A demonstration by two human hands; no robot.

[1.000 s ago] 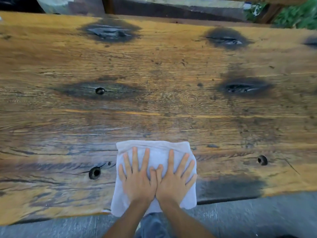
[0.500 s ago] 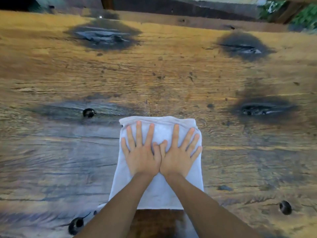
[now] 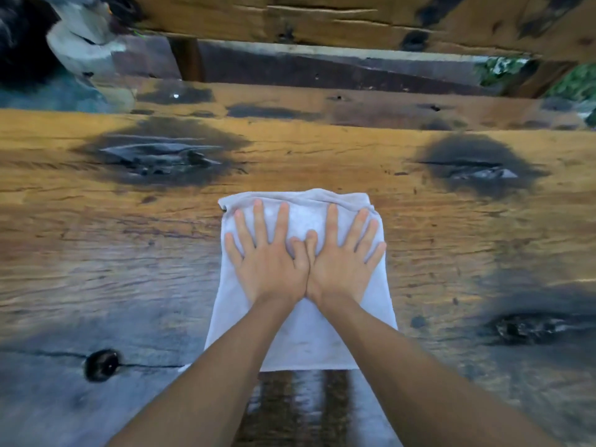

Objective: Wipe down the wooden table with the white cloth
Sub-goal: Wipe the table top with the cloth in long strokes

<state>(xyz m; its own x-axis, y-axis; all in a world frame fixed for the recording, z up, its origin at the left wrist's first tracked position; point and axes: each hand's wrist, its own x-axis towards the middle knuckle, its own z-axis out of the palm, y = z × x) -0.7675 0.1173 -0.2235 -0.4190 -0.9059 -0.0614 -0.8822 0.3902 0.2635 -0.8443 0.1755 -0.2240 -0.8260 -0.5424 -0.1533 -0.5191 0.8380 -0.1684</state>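
A folded white cloth (image 3: 303, 343) lies flat on the wooden table (image 3: 322, 156), near the middle of the view. My left hand (image 3: 271, 266) and my right hand (image 3: 342, 266) press down on its far half, side by side, thumbs touching and fingers spread flat. Neither hand grips the cloth. Both forearms reach in from the bottom edge. A dark wet streak (image 3: 300, 408) runs on the wood from the cloth's near edge toward me.
The tabletop has dark stained knots (image 3: 161, 156) (image 3: 474, 166) beyond the cloth and a round knot hole (image 3: 102, 364) at the near left. Past the far edge are a wooden bench plank (image 3: 322, 108) and a thick beam (image 3: 354, 21).
Both hands have pushed the cloth away from me across the table, from the near edge toward the far side, leaving a wet streak behind it.
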